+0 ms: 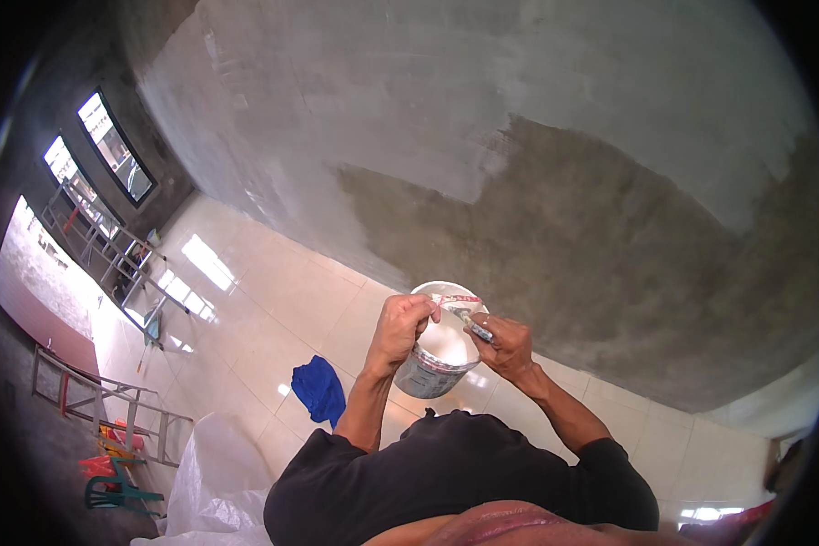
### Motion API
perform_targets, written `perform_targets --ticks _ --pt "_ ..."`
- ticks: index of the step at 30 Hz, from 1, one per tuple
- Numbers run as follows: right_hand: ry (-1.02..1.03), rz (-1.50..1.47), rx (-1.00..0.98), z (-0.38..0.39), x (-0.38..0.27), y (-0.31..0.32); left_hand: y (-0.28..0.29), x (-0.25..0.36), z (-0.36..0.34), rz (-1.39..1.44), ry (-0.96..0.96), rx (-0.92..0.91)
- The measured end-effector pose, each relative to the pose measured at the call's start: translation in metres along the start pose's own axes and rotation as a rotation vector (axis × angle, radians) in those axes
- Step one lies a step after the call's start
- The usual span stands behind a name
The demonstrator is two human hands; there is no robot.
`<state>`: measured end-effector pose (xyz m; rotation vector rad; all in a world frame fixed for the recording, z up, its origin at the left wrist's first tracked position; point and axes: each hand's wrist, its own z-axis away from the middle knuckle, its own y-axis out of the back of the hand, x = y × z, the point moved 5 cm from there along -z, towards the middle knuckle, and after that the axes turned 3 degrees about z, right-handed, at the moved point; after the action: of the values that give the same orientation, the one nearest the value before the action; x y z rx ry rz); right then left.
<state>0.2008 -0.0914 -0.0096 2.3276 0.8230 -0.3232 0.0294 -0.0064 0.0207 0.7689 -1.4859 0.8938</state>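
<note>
Over a bucket (pixel 437 373) of white material on the tiled floor, both my hands are at work. My left hand (pixel 400 328) is closed, pinching a thin pale piece with a red edge (pixel 455 300), perhaps a blade or strip; its exact kind is unclear. My right hand (pixel 505 346) grips a small scraper-like tool (pixel 478 328) by its handle, close to that piece at the bucket's rim. The inside of the bucket shows white below my fingers.
A gray plastered wall (pixel 610 255) with a darker patch rises ahead. A blue cloth (pixel 317 389) lies on the tiles (pixel 273 318). At left are metal scaffolds or ladders (pixel 136 273), a green chair (pixel 114 491), a plastic sheet (pixel 209 473) and two windows (pixel 114 146).
</note>
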Motion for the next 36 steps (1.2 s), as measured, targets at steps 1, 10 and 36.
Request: perform_targets --ticks 1,10,36 --pt "-0.082 -0.036 -0.006 0.002 0.003 0.000 0.000 0.000 0.001 -0.001 0.006 0.004" --pt "-0.879 -0.711 -0.110 0.004 0.019 -0.005 0.000 -0.009 -0.006 0.026 0.022 0.000" --pt "-0.752 -0.519 -0.070 0.012 0.024 -0.002 0.001 -0.013 -0.009 0.071 0.013 -0.014"
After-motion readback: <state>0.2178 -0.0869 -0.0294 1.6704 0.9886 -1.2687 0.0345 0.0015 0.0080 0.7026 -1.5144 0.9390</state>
